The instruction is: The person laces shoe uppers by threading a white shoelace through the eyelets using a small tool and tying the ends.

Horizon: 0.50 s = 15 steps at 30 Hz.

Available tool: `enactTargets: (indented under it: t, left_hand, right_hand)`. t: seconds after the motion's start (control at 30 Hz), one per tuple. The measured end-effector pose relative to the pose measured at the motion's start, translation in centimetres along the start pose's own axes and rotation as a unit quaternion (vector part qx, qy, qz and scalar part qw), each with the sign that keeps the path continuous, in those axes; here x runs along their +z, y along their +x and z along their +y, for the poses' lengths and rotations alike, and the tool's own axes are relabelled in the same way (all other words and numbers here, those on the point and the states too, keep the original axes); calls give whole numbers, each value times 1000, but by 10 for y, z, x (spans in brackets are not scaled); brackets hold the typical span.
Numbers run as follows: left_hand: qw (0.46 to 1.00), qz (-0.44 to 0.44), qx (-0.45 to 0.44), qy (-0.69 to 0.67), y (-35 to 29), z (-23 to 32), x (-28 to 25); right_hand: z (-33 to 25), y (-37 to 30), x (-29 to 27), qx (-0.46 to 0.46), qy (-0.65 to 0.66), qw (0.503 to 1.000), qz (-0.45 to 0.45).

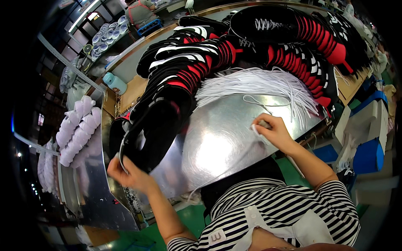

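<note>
My left hand (132, 176), a little blurred, is closed at the near left edge of a black shoe upper (157, 131) with a pale curved strip along its side. That upper lies at the near end of a long row of nested black, red and white shoe uppers (184, 69). Over the metal tabletop, my right hand (273, 133) pinches a white shoelace (254, 129), whose blurred length seems to trail toward the lower left. Beyond this hand a wide bundle of white shoelaces (259, 85) is spread out, with one loop hanging toward it.
More nested uppers (318, 37) are piled at the back right. The metal tabletop (209, 142) ends close to my body. A light blue bottle (114, 83) stands back left, near stacked white padded pieces (79, 131). Another person (140, 16) sits far off. White-and-blue bins (368, 142) stand at right.
</note>
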State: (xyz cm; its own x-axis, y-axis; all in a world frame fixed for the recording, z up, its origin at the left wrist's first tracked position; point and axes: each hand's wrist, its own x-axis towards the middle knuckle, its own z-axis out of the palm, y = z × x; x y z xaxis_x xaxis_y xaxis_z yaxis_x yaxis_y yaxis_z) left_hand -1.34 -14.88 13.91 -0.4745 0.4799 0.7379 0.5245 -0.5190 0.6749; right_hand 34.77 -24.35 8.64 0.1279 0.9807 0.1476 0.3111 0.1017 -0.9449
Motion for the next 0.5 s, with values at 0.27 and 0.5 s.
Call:
enactTargets:
  t: [0.27,0.5]
  left_hand:
    - [834,-518,170,83,-173,81,48]
    - [856,-449,198,163,-98,37,27]
  right_hand:
    - [-35,-23,-16,124,315,939,-57]
    - [-16,-24,8,239,333,906,-101]
